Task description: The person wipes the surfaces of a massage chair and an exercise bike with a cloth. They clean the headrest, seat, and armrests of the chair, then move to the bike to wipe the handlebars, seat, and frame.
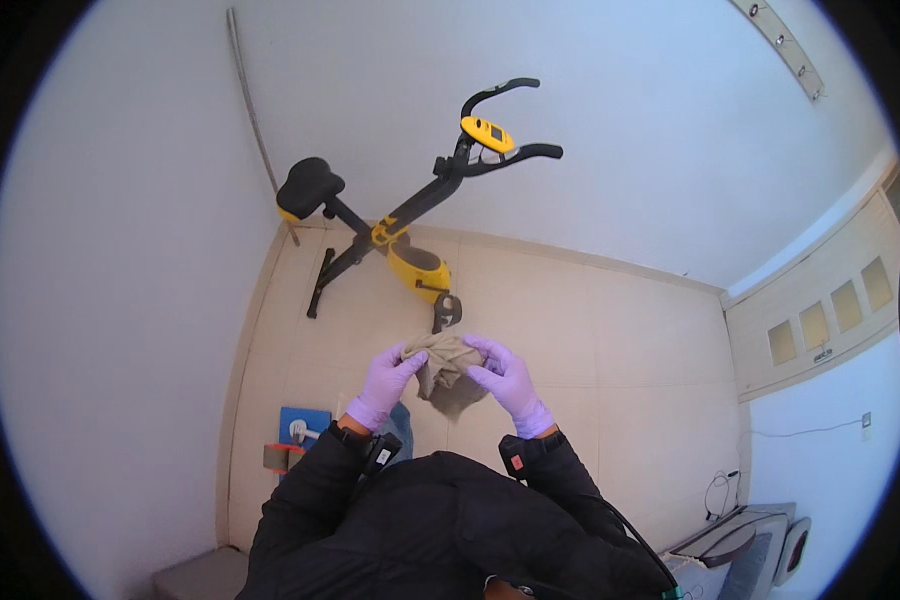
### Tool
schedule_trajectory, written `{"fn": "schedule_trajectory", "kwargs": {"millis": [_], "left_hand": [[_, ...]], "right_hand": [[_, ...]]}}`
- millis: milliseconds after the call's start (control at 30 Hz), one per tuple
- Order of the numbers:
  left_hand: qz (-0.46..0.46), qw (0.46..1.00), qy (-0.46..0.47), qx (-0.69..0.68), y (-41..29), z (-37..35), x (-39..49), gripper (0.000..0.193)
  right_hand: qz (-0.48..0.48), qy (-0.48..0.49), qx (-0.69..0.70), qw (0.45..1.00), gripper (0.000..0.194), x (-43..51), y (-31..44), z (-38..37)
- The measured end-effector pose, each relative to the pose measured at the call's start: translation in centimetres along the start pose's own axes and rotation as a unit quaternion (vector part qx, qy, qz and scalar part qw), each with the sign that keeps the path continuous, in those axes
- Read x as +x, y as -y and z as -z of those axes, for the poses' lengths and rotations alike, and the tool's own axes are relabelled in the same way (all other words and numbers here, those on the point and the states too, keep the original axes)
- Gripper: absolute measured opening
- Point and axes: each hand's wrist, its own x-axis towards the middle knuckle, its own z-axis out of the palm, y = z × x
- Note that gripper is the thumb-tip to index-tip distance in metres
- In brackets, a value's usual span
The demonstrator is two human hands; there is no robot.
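A crumpled beige-grey cloth is stretched between my two hands in front of my chest, its lower corner hanging down. My left hand, in a thin purple glove, pinches its left edge between thumb and fingers. On the other side my right hand, gloved the same way, grips the cloth's right edge. Beyond the cloth stands a black and yellow exercise bike on the tiled floor, with its pedal nearest my hands. The bike's black saddle and handlebars are farther off.
Low at the left lie a blue object and a white-handled thing, partly hidden by my sleeve. A long pole leans in the wall corner. At right are a door, a cable and a grey seat.
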Motion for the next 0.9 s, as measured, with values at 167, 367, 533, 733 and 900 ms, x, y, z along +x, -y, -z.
{"fn": "schedule_trajectory", "kwargs": {"millis": [167,367,533,733,900], "left_hand": [[0.012,0.995,-0.078,0.056,-1.3,3.9,9.8,0.044],[-0.238,0.928,0.002,0.286,-3.8,6.4,17.5,0.07],[-0.129,0.988,0.012,0.084,-4.6,6.3,29.1,0.053],[-0.389,0.892,0.036,0.227,-8.2,-0.4,38.7,0.056],[-0.406,0.815,0.099,0.401,-7.1,-6.6,42.1,0.058]], "right_hand": [[0.005,-0.056,-0.02,0.998,0.046,8.6,0.1,0.4],[0.015,-0.042,-0.152,0.987,0.049,21.3,0.9,-2.5],[0.121,-0.129,-0.307,0.935,0.053,26.6,3.0,-1.6],[0.251,-0.385,-0.478,0.749,0.042,28.7,11.3,9.5],[0.257,-0.38,-0.587,0.667,0.032,33.7,13.0,15.8]]}}
